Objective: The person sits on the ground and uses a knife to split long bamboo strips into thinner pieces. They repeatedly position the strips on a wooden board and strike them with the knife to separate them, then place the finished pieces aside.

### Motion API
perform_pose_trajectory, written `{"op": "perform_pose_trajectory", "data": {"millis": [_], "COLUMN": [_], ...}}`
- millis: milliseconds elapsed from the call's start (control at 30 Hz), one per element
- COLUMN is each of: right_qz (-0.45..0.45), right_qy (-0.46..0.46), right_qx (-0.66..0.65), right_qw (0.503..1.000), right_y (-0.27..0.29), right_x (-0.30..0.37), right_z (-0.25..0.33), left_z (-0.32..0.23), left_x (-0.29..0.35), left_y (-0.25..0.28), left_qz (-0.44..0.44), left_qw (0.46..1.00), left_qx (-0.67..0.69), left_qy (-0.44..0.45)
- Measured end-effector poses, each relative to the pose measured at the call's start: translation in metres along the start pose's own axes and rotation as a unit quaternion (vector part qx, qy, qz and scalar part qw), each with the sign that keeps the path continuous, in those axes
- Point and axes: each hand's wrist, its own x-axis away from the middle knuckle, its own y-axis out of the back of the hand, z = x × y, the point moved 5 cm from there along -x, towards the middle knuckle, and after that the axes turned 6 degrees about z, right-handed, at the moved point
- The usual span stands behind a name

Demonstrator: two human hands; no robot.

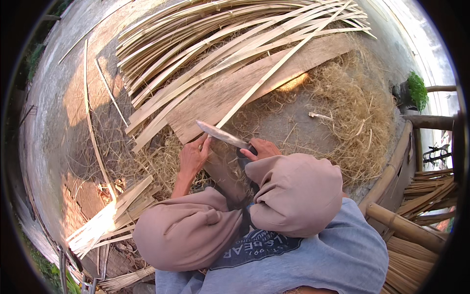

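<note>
Bamboo strip (274,71) between left-hand fingers (201,145)

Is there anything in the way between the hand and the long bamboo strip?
Nothing visible. The left hand already touches the near end of the bamboo strip, and the knife, held by the right hand, meets it there.

Pale tan bamboo strips (235,44); grey steel knife (223,134); dusty-pink sleeves (293,193); straw-yellow shavings (352,112).

Long steel knife (223,134) across thin pale bamboo strip (274,71); strip slants up-right.
</note>
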Motion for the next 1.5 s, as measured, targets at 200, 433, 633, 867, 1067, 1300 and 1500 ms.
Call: {"op": "perform_pose_trajectory", "data": {"millis": [200, 433, 633, 867, 1067, 1300, 1500], "right_qz": [-0.106, -0.089, -0.105, -0.265, -0.109, -0.054, -0.138], "right_qy": [-0.068, -0.041, 0.000, -0.221, -0.154, 0.106, -0.111], "right_qx": [-0.009, 0.009, 0.019, 0.094, -0.036, 0.019, -0.014], "right_qw": [0.992, 0.995, 0.994, 0.934, 0.981, 0.993, 0.984], "right_y": [0.054, 0.068, 0.077, 0.212, 0.127, 0.014, 0.089], "right_x": [-0.026, -0.028, -0.046, -0.082, -0.091, -0.025, -0.062], "right_z": [-0.046, -0.073, -0.061, -0.233, -0.145, 0.027, -0.075], "left_z": [-0.006, 0.003, 0.013, 0.148, 0.084, 0.029, 0.024], "left_x": [-0.007, 0.007, 0.020, 0.140, 0.076, 0.032, 0.023], "left_y": [0.004, 0.016, 0.028, 0.082, 0.052, 0.011, 0.013], "left_qz": [0.004, 0.069, 0.052, -0.027, 0.070, -0.113, -0.079], "left_qw": [0.998, 0.993, 0.996, 0.997, 0.978, 0.990, 0.994], "left_qx": [0.068, 0.070, 0.042, 0.065, 0.051, -0.075, -0.058], "left_qy": [-0.012, 0.067, 0.051, 0.017, 0.190, 0.049, 0.047]}}
